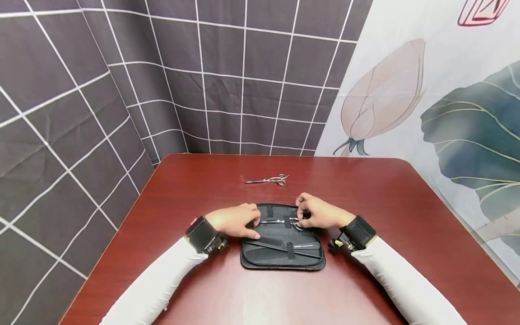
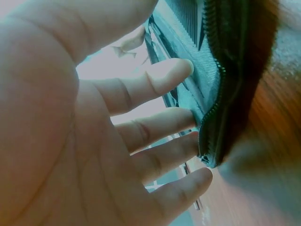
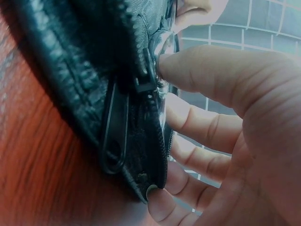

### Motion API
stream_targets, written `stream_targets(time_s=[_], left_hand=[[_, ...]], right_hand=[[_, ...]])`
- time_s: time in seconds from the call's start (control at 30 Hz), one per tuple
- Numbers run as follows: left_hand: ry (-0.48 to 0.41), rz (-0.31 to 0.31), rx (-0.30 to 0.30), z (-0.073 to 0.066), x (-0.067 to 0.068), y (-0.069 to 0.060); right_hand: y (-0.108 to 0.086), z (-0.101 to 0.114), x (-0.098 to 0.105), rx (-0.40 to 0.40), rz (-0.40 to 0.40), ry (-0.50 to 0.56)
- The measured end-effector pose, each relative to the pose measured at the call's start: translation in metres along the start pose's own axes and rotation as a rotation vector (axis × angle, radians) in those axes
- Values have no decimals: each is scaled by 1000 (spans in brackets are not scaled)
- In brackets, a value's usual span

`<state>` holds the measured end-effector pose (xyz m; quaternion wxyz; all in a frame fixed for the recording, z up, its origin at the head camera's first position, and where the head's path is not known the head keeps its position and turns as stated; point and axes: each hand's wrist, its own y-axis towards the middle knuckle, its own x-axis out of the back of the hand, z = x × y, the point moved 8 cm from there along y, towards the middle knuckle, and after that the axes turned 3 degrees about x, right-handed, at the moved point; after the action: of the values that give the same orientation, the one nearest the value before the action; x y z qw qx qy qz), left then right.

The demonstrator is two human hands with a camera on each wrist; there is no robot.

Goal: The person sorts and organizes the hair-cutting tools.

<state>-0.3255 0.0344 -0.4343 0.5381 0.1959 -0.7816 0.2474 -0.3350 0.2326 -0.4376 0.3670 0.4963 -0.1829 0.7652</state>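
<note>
Well, two white sleeves (image 1: 156,282) reach in from seven and five o'clock, black bands (image 1: 201,234) at the wrists. Between the hands, on the red table (image 1: 227,293), lies an open black zip case (image 1: 283,263). In its near half, at six o'clock, a dark comb (image 1: 272,247) sits under a strap (image 1: 290,251). At the case's ten o'clock, the left hand (image 1: 235,220) rests on the edge, fingers loosely spread. At two o'clock the right hand (image 1: 322,214) pinches a handle ring of the silver scissors (image 1: 270,221), which lie across the far half, tips toward nine. Farther off, near twelve, loose scissors (image 1: 264,180) lie apart; beyond hang a dark gridded curtain (image 1: 219,85) and, at one o'clock, a flower-printed cloth (image 1: 382,95).
</note>
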Motion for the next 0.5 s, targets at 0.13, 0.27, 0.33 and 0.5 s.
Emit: stream_targets(time_s=[0.13,0.27,0.33,0.5], left_hand=[[-8,-6,18,-2,-9,-3],[-17,-1,7,-4,-17,-4],[-18,5,0,-4,-18,-3],[13,-11,12,2,-1,7]], right_hand=[[-7,2,-8,2,-5,10],[-12,3,-16,0,10,17],[-13,2,-17,-4,19,15],[-2,-2,-1,-13,3,0]])
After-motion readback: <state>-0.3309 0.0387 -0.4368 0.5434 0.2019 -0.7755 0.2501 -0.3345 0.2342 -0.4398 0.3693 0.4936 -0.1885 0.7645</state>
